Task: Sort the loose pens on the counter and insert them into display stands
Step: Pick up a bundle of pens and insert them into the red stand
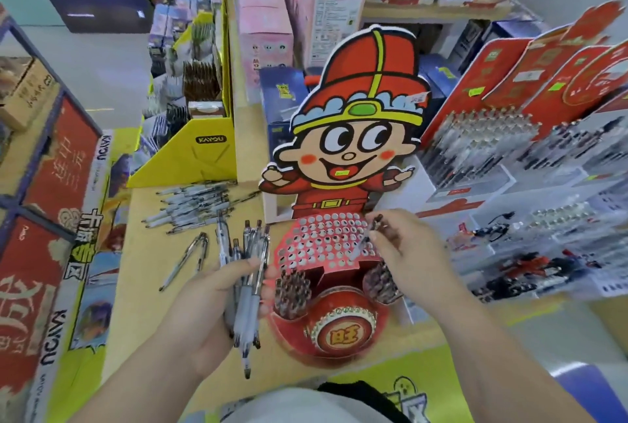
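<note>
Hazard, lower centre: our right hand (pixel 404 252) pinches one pen (pixel 366 239) aslant over the display stand (pixel 307 251), risking a missed hole; our left hand (pixel 214 303) clutches a slip-prone pen bundle (pixel 246 290).

The forearms (pixel 142 365) are bare; a white top (pixel 292 405) with a black patch (pixel 356 395) shows below.

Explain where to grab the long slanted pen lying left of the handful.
Pinch the slanted pen at mid-barrel, from above, fingers across it. It lies flat on the counter, and only its far end meets a neighbouring pen.
</note>
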